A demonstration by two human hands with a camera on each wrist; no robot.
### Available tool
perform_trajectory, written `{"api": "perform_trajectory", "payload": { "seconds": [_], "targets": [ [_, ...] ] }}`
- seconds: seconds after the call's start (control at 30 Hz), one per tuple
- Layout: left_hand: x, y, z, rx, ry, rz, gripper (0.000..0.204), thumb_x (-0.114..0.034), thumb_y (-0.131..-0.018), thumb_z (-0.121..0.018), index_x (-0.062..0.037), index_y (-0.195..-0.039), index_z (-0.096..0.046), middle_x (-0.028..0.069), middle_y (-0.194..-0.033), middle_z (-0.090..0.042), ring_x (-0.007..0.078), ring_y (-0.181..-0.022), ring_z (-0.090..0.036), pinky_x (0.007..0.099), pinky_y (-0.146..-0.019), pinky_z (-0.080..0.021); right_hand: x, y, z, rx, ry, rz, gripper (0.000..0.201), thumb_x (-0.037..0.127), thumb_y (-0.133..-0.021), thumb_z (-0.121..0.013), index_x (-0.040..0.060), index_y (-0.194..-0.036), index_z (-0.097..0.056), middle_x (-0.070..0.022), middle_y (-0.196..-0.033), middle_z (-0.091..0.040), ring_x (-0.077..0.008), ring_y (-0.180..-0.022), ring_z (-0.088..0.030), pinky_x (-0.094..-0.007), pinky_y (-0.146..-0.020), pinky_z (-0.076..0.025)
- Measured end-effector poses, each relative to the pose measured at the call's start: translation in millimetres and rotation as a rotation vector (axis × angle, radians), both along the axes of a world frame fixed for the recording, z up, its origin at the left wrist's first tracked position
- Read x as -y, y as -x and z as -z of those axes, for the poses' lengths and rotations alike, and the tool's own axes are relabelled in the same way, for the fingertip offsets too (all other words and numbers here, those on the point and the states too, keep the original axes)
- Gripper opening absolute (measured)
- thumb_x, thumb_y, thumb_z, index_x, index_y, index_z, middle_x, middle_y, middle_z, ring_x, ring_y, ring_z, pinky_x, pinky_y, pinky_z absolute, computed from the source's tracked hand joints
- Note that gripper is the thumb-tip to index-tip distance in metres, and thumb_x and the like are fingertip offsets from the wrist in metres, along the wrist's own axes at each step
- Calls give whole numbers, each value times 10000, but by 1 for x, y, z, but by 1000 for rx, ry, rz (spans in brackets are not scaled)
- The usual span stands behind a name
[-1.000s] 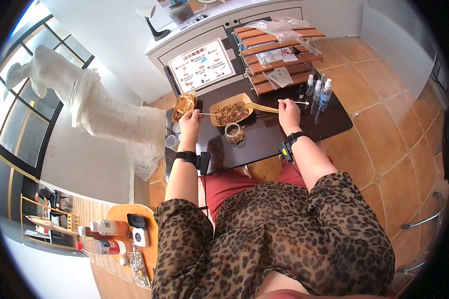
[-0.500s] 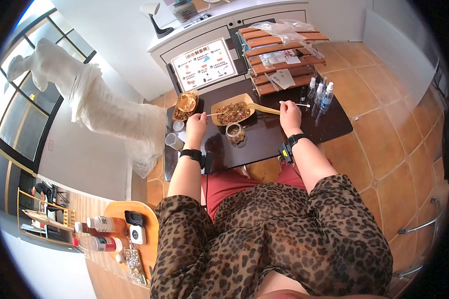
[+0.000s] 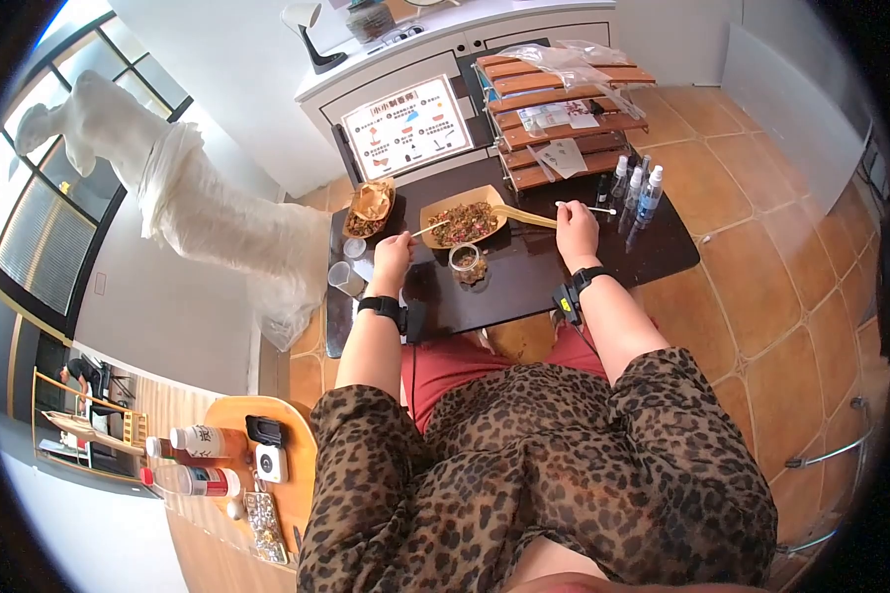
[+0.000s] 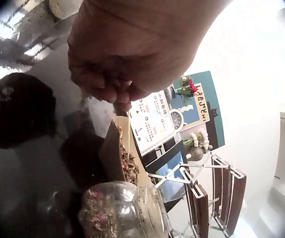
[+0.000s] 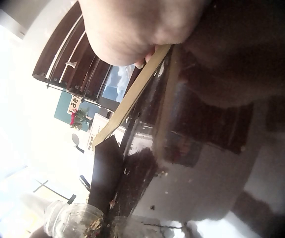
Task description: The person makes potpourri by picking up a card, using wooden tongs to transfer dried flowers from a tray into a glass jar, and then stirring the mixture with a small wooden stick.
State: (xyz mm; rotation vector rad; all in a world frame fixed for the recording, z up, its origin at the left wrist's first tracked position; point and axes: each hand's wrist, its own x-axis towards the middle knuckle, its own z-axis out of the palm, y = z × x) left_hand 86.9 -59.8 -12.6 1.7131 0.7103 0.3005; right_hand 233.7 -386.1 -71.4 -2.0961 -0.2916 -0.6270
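My left hand (image 3: 394, 259) pinches a thin pale stick (image 3: 432, 227), its far end over the left part of the brown paper tray (image 3: 494, 195). Dried herb and petal mix (image 3: 462, 224) fills that tray. My right hand (image 3: 577, 235) grips a long, flat yellowish wooden utensil (image 5: 132, 96); its wider end overlaps the tray's right rim. Behind the right hand shows a thin white rod (image 3: 600, 210) with a rounded end. In front of the tray stands a glass jar (image 4: 117, 210), partly filled with the same mix.
A second tray (image 3: 351, 227) with crumpled brown paper lies back left, near clear plastic cups (image 3: 344, 279). Several spray bottles (image 3: 650, 195) stand at the table's right. Behind are a slatted wooden rack (image 3: 564, 119) and a printed instruction sheet (image 3: 405, 128). A wrapped statue (image 3: 218, 227) stands left.
My left hand has shifted slightly to the right and toward me, and its stick now slants up more steeply toward the tray. The right hand and the wooden utensil have hardly moved.
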Motion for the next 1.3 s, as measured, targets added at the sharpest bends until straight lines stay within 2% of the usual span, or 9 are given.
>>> {"api": "perform_trajectory", "payload": {
  "seconds": [0.3,0.4,0.57,0.77,0.97,1.3],
  "targets": [
    [-12,20,-15,1,100,4,273,-311,-1008,-582,-80,-873,-638,-23,-679,-516,76,-534,-453,220,-444,-317,-1,-3,5,32,-18,7,199,227,-953,-622,47,-873,-649,-154,-846,-665,-383,-841,-639,-502,-752,-501],
    [-19,26,-27,-18,80,54,285,-325,-1012,-589,-91,-865,-656,-34,-684,-534,79,-570,-509,236,-471,-351,-1,-4,6,43,-15,10,201,228,-953,-624,47,-868,-646,-154,-835,-659,-383,-833,-637,-504,-746,-500],
    [-27,35,-46,-18,57,201,312,-347,-1030,-564,-94,-865,-642,-40,-691,-529,74,-599,-500,229,-525,-369,-1,-2,3,41,-20,5,201,224,-953,-624,44,-867,-646,-157,-847,-665,-386,-843,-639,-504,-752,-504],
    [-25,45,-60,-20,7,288,317,-345,-1035,-559,-90,-870,-649,-38,-686,-542,71,-612,-497,235,-565,-380,-1,-3,3,33,11,6,197,215,-956,-620,33,-885,-651,-165,-889,-682,-386,-873,-647,-500,-770,-512],
    [-6,55,-73,-14,-276,412,313,-318,-1042,-560,-74,-880,-672,-40,-696,-554,74,-659,-506,234,-587,-392,0,-3,4,54,7,-2,198,218,-961,-612,35,-898,-653,-159,-902,-687,-383,-885,-647,-498,-781,-512],
    [12,59,-81,22,-633,451,238,-233,-997,-631,-9,-991,-709,29,-757,-627,126,-714,-575,283,-662,-472,-1,-3,3,20,-2,0,205,225,-962,-612,35,-897,-652,-156,-903,-684,-380,-889,-647,-494,-789,-511]
  ]
}}
